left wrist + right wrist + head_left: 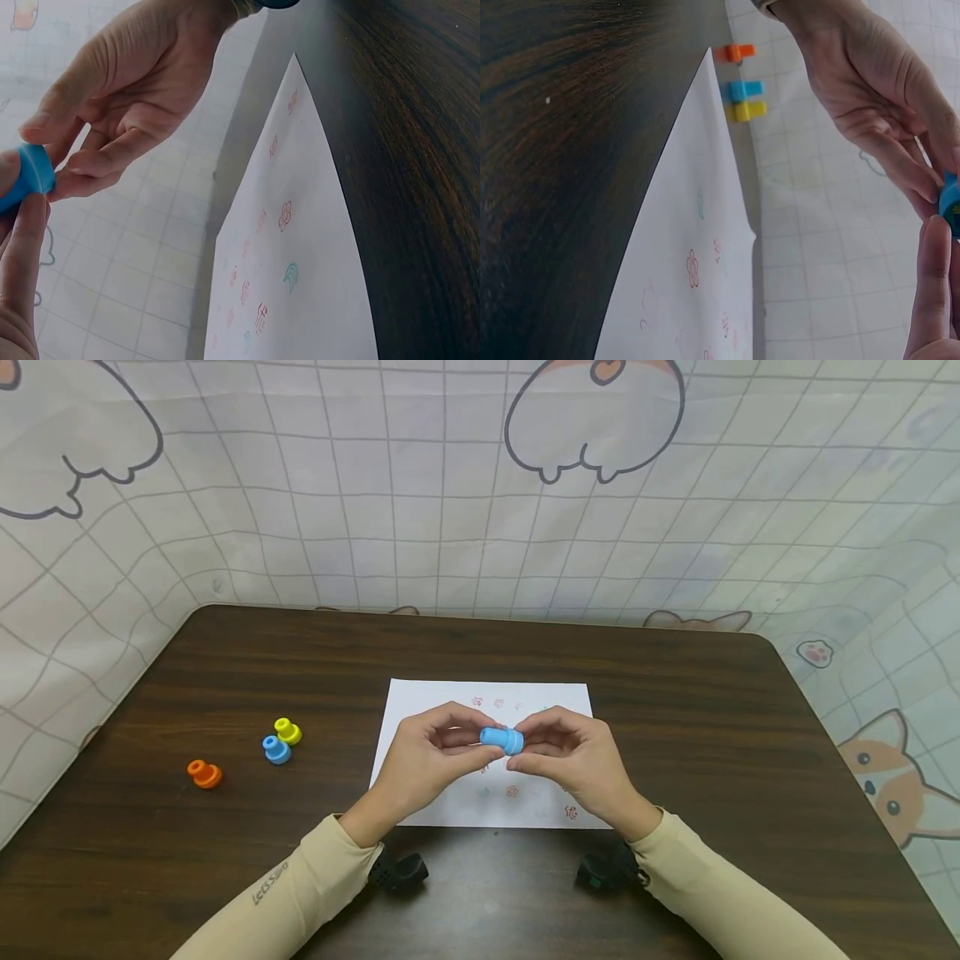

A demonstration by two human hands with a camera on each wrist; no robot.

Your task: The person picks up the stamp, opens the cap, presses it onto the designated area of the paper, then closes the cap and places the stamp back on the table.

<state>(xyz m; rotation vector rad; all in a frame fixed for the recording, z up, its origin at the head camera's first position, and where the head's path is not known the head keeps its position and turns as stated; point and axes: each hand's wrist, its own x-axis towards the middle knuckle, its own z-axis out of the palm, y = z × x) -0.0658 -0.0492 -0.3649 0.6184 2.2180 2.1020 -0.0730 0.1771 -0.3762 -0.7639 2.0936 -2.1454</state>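
Above a white sheet of paper [465, 806], both hands hold a small blue stamp [501, 740] lying sideways in the air. The left hand [427, 756] pinches its narrower left end between thumb and fingers. At the wider right end, the fingertips and thumb of the right hand [581, 756] grip the rim. In the left wrist view, a thin seam line shows round the blue stamp [34, 169]. The right wrist view catches only part of it at the frame edge, with a dark end face. Small red, orange and green printed marks dot the paper.
On the left of the dark wooden table [712, 718] stand three more stamps: an orange one [204, 774], a blue one [277, 750] and a yellow one [287, 731], the last two side by side. A gridded cloth with cartoon animals [420, 485] hangs behind.
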